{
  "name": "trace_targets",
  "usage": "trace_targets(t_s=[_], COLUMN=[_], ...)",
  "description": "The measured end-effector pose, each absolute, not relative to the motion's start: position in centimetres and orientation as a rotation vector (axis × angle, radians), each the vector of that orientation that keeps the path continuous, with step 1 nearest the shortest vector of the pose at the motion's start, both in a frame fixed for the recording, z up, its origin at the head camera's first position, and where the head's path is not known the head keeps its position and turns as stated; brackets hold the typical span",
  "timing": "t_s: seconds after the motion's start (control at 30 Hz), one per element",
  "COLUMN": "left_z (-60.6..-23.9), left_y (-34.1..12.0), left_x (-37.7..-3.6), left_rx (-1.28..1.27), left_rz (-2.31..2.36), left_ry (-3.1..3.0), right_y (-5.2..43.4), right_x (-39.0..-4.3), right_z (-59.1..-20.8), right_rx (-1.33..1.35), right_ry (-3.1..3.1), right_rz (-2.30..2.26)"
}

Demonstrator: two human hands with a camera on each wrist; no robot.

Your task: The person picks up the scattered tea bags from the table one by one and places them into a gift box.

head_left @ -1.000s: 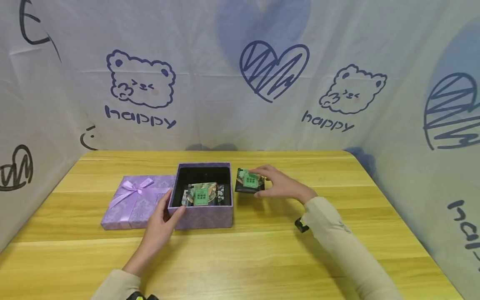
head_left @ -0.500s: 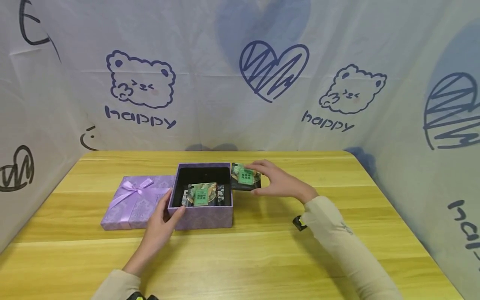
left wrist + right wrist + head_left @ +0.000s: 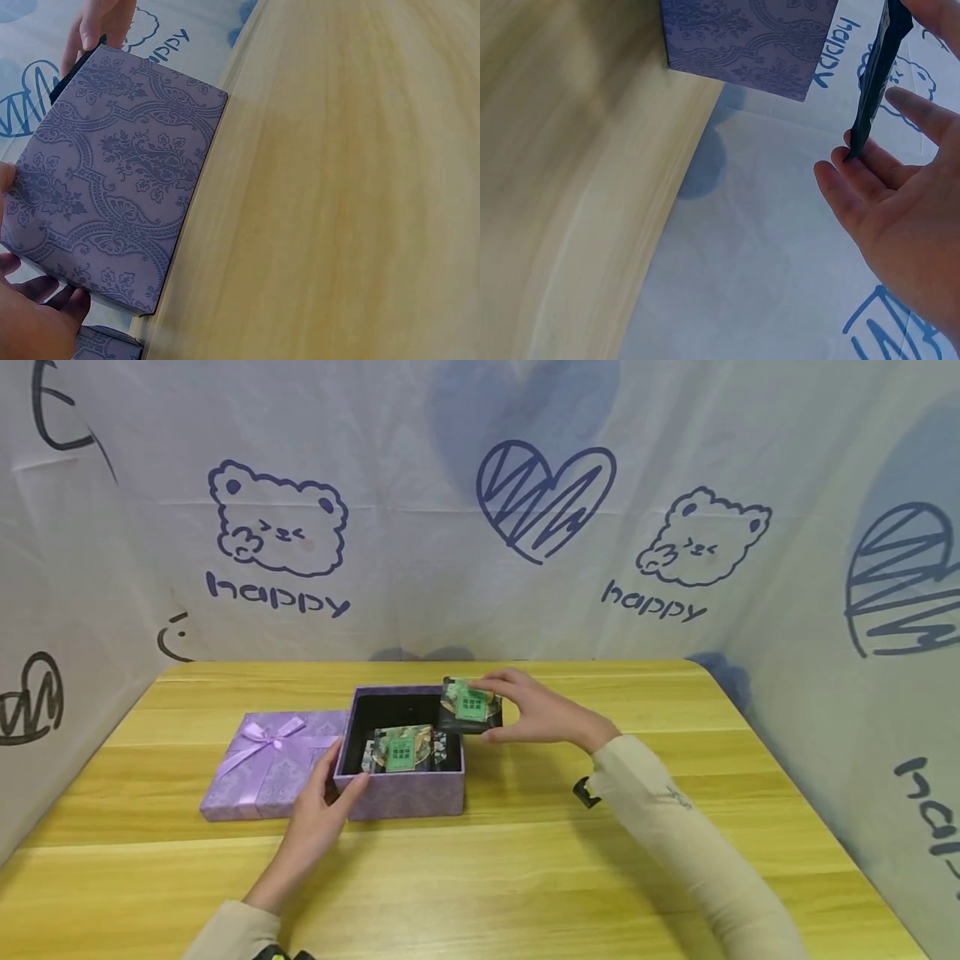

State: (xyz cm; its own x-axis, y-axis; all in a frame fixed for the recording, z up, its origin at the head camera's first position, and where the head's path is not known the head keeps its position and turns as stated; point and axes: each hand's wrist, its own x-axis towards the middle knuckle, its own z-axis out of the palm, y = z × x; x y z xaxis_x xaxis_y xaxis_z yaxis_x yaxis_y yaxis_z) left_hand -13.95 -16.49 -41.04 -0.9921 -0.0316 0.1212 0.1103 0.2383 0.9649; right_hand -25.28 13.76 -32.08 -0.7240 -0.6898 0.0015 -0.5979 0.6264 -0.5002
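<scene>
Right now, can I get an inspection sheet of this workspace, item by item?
Surface: wooden table, bare grain.
Job's things: open purple box holding one packet; second packet held above its right rim.
Clutter: bow-topped lid left of the box.
Grippers: left hand grips the box's front-left corner; right hand pinches the second packet.
Cables: nothing seen.
Surroundings: white cloth backdrop printed with bears and hearts.

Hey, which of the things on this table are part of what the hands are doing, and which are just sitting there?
In use:
- open purple patterned gift box, steadied by left hand
- dark packet with green label, pinched by right hand
- matching packet inside box

Lying about:
- purple lid with ribbon bow
- wooden table
</scene>
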Motion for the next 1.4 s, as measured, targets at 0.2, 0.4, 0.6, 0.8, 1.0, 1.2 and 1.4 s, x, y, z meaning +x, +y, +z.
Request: trace_targets(t_s=[0.2,0.4,0.6,0.8,1.0,1.2,1.4], left_z=[-41.0,-41.0,-41.0,-41.0,-41.0,-41.0,-41.2], left_y=[-16.5,-16.4,-16.4,-16.4,-16.4,-16.5,-16.6], left_x=[-13.9,-14.0,-14.0,-13.9,-13.9,-13.9,-14.1], left_rx=[-0.048,-0.059,-0.076,-0.066,-0.068,-0.064,-0.087], left_rz=[-1.826,-1.852,-1.861,-1.834,-1.850,-1.812,-1.837], left_ry=[-2.417,-2.407,-2.391,-2.412,-2.404,-2.417,-2.406], right_y=[12.5,11.4,10.7,10.0,8.7,7.6,7.0], right_x=[-25.5,-25.5,-25.4,-25.3,-25.0,-24.7,-24.8], right_z=[-31.4,-31.0,-30.9,-30.8,-30.7,-30.7,-30.5], right_rx=[-1.106,-1.152,-1.182,-1.215,-1.244,-1.250,-1.205], right_ry=[2.641,2.608,2.570,2.542,2.550,2.540,2.502], right_rz=[-0.677,-0.634,-0.579,-0.555,-0.550,-0.542,-0.601])
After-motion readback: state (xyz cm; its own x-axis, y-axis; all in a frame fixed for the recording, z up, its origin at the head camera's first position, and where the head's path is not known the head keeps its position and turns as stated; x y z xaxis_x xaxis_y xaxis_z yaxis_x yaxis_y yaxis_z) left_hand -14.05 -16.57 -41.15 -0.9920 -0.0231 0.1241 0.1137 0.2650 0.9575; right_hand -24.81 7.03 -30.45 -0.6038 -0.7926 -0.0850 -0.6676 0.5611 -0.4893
